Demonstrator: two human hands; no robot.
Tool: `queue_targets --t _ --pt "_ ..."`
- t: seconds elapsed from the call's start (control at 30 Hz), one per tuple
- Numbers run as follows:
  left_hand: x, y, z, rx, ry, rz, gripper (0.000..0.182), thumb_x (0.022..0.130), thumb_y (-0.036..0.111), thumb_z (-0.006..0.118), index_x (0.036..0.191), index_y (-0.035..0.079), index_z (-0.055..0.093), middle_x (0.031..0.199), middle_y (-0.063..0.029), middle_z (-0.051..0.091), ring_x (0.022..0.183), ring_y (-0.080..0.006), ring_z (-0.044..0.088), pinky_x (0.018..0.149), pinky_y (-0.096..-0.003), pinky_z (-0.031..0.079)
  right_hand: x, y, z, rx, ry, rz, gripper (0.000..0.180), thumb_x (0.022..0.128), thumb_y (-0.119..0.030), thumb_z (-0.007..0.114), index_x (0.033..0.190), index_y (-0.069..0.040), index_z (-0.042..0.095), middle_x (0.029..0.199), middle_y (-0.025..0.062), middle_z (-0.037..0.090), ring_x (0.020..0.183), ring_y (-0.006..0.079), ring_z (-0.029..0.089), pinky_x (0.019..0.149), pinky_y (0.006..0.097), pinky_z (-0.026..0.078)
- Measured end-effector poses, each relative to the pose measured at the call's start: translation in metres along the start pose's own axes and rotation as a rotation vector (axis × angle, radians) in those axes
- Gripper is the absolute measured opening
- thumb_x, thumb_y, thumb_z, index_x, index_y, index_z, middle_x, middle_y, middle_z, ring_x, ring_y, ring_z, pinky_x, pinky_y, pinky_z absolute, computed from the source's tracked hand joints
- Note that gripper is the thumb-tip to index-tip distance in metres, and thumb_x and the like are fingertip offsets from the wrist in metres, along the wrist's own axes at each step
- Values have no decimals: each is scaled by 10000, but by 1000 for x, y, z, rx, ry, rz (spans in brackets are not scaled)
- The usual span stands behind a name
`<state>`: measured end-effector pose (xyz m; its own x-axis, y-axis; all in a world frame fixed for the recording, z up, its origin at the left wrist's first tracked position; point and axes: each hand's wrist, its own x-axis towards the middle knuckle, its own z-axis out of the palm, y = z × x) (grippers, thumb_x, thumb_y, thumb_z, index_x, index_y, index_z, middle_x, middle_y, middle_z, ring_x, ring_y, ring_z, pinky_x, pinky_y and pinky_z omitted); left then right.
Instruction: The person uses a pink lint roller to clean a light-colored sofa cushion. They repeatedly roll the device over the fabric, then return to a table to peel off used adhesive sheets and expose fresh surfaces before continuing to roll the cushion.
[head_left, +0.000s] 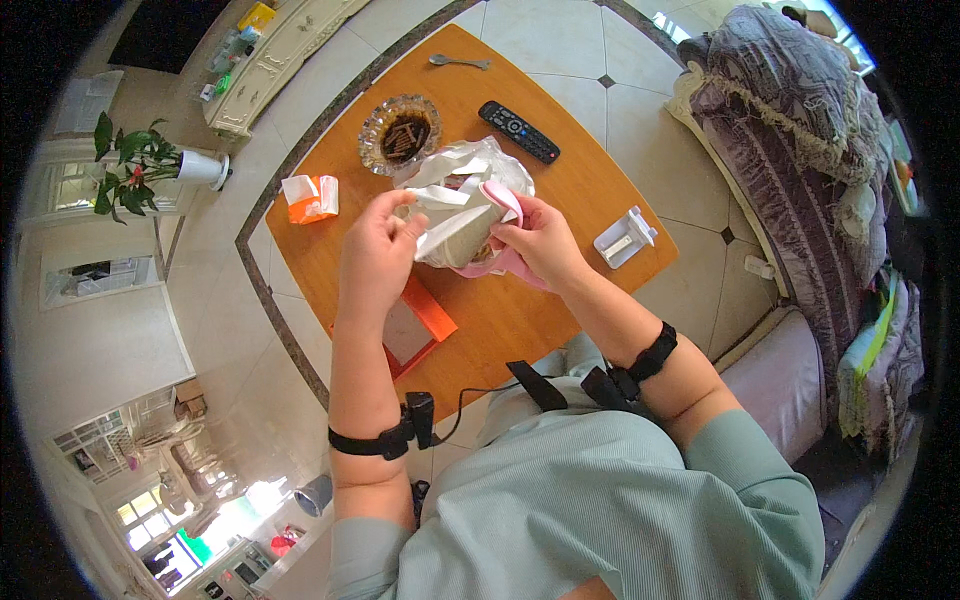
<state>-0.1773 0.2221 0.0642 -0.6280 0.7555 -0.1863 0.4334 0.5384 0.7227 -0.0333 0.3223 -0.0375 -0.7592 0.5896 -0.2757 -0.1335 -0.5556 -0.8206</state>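
Above the wooden table, a crumpled white plastic bag (469, 169) stands spread between my hands, its mouth partly open. My left hand (379, 244) pinches the bag's left edge between thumb and fingers. On the other side, my right hand (544, 236) grips a pink band-like piece (501, 196) at the bag's rim. More pink material shows under the bag, partly hidden by the bag and my right hand; I cannot tell exactly what it is. The bag's contents are mostly hidden.
On the wooden table (525, 315) are a glass ashtray (367, 142) with dark liquid and butts, a remote control (519, 132), a metal spoon (459, 62), an orange tissue pack (311, 199), an orange box (420, 322) and a clear plastic holder (625, 237). A sofa (795, 150) stands right.
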Motion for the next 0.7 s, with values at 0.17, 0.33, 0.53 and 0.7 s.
queue_targets --t 0.17,0.33,0.53,0.7 --pt "12 -1 8 430 -356 111 274 755 214 612 943 13 612 765 -189 613 726 -310 600 673 -355 454 3 2 -1 -39 5 -66 469 752 40 577 1206 21 461 938 48 589 836 119 563 732 259 470" --pt "31 -21 16 173 -129 154 192 790 155 574 900 0 604 703 -131 621 635 -232 596 594 -319 449 -4 -7 -7 114 -137 36 397 787 -29 602 1166 -1 488 933 58 580 824 115 555 725 263 464" --pt "35 -31 22 -389 -27 54 109 858 89 514 843 -5 566 666 25 545 573 -25 458 516 -187 368 -13 -5 -8 -162 -310 253 458 831 -215 606 1222 -50 434 897 38 575 786 117 548 673 255 459" --pt "39 -31 21 -409 47 53 110 863 89 504 837 4 570 685 28 542 587 -15 444 527 -181 362 -12 -5 -4 -366 -229 265 236 863 -222 538 977 -16 553 737 28 558 664 104 520 585 248 424"
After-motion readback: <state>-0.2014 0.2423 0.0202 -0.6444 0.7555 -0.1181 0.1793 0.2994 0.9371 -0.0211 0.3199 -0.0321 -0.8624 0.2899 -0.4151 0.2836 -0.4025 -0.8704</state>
